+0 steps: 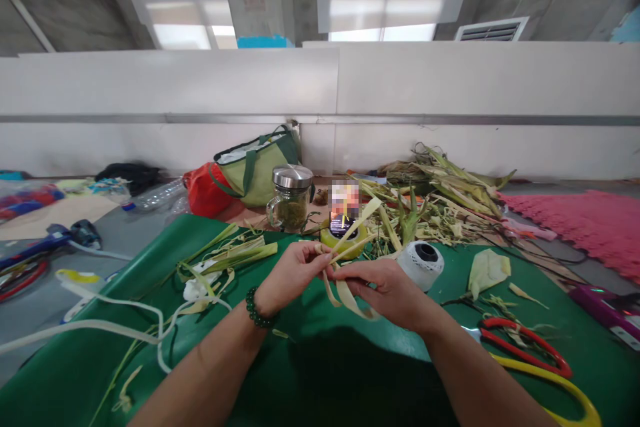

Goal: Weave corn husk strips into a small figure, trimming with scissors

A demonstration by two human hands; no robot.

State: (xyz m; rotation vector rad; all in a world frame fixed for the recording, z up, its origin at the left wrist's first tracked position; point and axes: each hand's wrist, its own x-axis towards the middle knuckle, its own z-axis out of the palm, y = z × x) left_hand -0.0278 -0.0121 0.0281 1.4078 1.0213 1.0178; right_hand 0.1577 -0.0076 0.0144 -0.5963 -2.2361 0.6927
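Pinching pale husk strips (363,219), the left hand (296,270) and right hand (389,288) hover close together above a green sheet (310,363), near a white spool (411,265).

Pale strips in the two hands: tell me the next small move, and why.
Probably draw the slack part gently through with the right hand while the left hand pinches: both hands grip the pale strips close together, and a loose curve hangs below the fingers.
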